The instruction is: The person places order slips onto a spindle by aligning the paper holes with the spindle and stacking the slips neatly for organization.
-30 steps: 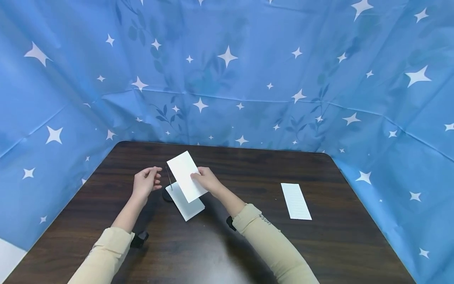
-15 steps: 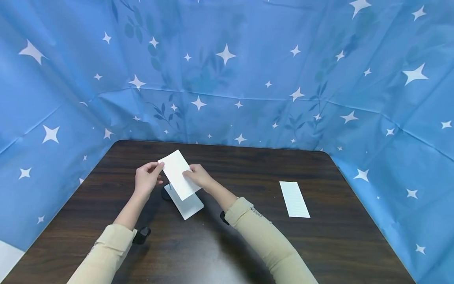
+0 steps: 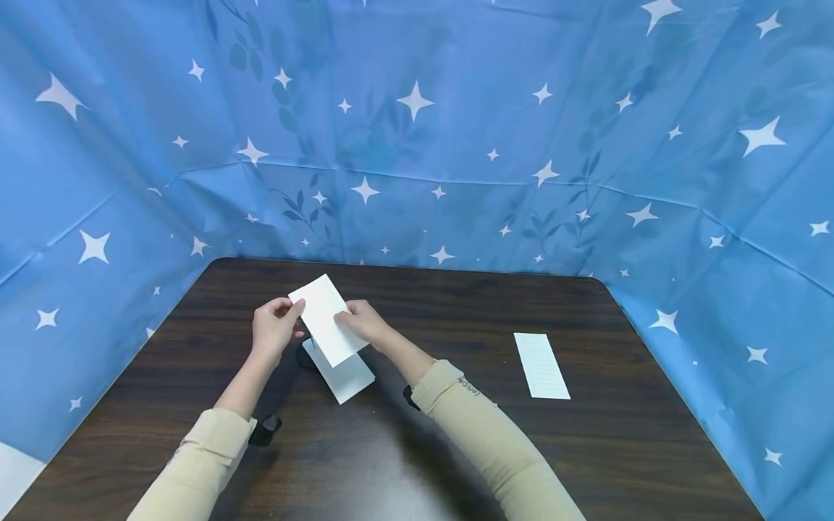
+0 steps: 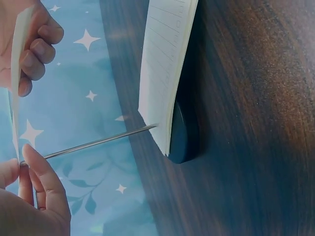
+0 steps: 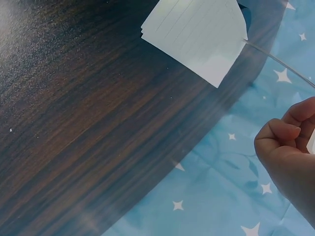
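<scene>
A bill spike stands toward the table's left side, its thin metal rod (image 4: 98, 142) rising from a round black base (image 4: 186, 135). Several lined white sheets (image 4: 162, 64) are threaded low on the rod, just above the base. Above them another white sheet (image 3: 326, 318) is held up at a slant. My right hand (image 3: 366, 322) grips its right edge, thumb on top. With thumb and fingers, my left hand (image 3: 274, 329) pinches the sheet's left end, right at the rod's tip. In the right wrist view, the rod runs out past the frame's right edge.
One more lined slip of paper (image 3: 542, 365) lies flat on the right part of the dark wooden table (image 3: 456, 311). A blue curtain with white stars (image 3: 417, 145) hangs behind the table and along its sides.
My left hand has come to the sheet's left end and now pinches it. The sheet and my right hand have shifted slightly left. The threaded sheets and the slip on the right stay put.
</scene>
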The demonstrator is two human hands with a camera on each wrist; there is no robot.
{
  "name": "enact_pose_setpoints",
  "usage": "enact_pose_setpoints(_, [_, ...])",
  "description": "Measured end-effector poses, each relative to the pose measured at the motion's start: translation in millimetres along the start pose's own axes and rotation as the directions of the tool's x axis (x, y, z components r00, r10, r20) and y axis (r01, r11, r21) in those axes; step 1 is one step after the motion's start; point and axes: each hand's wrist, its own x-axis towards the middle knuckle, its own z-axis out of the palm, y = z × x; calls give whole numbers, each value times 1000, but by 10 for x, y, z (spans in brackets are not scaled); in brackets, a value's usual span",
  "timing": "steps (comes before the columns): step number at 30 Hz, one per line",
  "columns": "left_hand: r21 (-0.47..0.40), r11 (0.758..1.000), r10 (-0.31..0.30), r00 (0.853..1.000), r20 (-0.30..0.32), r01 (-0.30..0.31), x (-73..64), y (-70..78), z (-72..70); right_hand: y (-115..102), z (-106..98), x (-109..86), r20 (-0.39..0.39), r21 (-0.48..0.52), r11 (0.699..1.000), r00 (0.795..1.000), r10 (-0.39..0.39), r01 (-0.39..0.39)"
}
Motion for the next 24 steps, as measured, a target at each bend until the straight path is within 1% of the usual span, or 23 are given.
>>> enact_pose_setpoints(6, [-55,998,-13,1000,10,14,-25,14,9,1,4,-6,11,-15,1000,1000,-1,1])
enact_pose_setpoints(8, [-49,999,-11,1000,15,12,-35,22,11,0,3,-13,13,-21,1000,1000,3,-2])
enact_pose_setpoints(12, [-9,1000,2,1000,27,-2,-41,39,21,-3,-3,-29,4,-32,999,1000,4,-4])
enact_pose_setpoints(14, [17,1000,15,999,39,-16,-42,40,34,-3,-10,-35,-3,-31,1000,1000,2,-2])
enact_pose_setpoints(17, [35,999,16,998,64,-18,-30,31,34,0,-10,-28,-2,-31,1000,1000,-2,2])
enact_pose_setpoints(19, [25,1000,0,996,84,-2,-19,27,18,-1,-3,-25,-5,-33,999,1000,-5,5])
enact_pose_setpoints(24, [-56,993,-91,986,136,100,-4,28,-38,24,18,-18,-12,-34,999,1000,-5,4])
